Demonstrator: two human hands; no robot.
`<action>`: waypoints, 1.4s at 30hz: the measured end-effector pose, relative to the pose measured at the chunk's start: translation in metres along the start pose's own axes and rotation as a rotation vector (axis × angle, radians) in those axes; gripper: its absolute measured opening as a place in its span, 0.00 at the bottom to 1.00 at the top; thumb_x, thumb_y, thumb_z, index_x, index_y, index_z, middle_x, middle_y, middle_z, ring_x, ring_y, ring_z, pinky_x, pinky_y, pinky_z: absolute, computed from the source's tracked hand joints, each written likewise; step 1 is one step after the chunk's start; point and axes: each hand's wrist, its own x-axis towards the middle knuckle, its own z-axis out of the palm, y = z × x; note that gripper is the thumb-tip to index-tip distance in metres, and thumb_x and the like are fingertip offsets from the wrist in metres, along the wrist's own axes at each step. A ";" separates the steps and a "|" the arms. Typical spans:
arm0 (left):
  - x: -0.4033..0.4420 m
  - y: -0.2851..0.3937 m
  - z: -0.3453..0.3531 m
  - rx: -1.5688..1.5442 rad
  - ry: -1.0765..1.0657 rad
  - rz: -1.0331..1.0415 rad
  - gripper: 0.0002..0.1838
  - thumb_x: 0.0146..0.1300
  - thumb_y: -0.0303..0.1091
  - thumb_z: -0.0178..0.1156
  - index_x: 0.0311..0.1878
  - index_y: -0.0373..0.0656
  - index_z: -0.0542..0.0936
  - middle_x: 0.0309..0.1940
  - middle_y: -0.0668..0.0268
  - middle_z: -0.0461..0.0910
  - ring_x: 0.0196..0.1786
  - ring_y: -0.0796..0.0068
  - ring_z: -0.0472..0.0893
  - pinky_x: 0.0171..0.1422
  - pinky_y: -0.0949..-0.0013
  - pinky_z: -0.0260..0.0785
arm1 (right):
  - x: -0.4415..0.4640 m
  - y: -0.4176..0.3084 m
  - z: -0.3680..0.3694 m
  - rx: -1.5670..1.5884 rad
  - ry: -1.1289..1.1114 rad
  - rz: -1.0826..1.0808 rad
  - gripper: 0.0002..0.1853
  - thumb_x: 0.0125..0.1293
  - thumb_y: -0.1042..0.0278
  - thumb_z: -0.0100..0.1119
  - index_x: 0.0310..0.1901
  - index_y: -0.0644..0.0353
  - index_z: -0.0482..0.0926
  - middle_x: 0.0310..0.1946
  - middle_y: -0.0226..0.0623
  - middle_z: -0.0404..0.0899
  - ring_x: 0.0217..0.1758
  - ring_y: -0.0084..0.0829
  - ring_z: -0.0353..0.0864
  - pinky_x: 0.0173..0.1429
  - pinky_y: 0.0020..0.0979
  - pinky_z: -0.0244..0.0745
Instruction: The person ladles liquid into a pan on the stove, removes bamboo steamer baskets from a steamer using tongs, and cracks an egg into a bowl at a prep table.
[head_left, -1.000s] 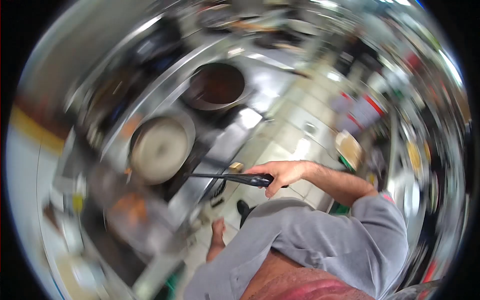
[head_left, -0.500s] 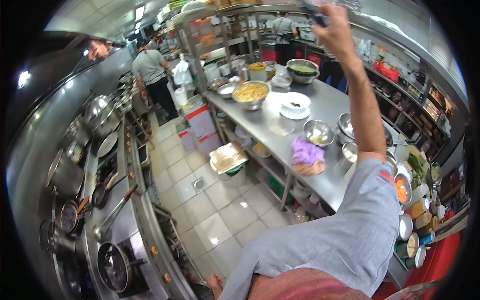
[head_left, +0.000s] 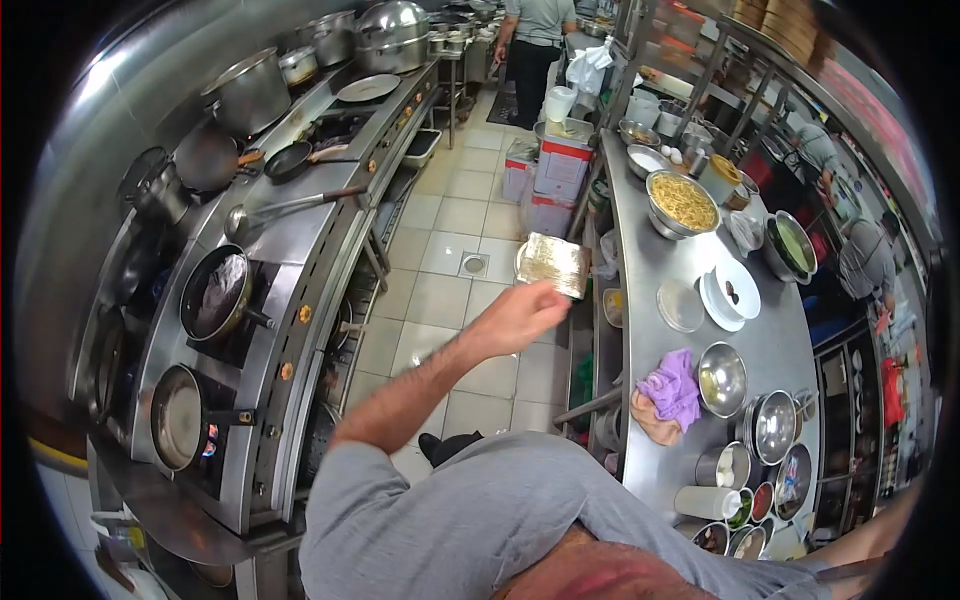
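Observation:
My left hand (head_left: 528,318) hangs over the floor aisle, its fingers curled in with nothing visible in them. Just beyond it, in the same line of sight, is a bin with a gold foil-like cover (head_left: 553,265). My right forearm (head_left: 868,535) shows at the lower right edge, and the hand itself is out of view. On the stove to my left lie a pan holding dark liquid (head_left: 222,290), a pale frying pan (head_left: 178,420) over a blue flame, and a ladle (head_left: 237,222).
On the steel table (head_left: 640,330) stand a bowl of noodles (head_left: 683,203), white plates (head_left: 715,300), a purple cloth (head_left: 672,385) and several metal bowls (head_left: 722,380). Red-and-white tins (head_left: 563,165) stand by the aisle. A co-worker (head_left: 535,40) is at the far end; others are at right.
My view has swung from the table toward the stove. My right hand, raised with a small item near the overhead shelf, has left view. My left hand has come up over the aisle.

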 end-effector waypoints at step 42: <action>-0.357 0.057 -0.276 0.216 1.257 -0.323 0.12 0.58 0.32 0.59 0.43 0.36 0.76 0.26 0.71 0.74 0.30 0.85 0.70 0.35 0.79 0.63 | -0.178 -0.890 -0.720 2.697 -1.534 -1.214 0.19 0.66 0.58 0.52 0.51 0.64 0.72 0.32 0.32 0.78 0.34 0.23 0.78 0.40 0.23 0.74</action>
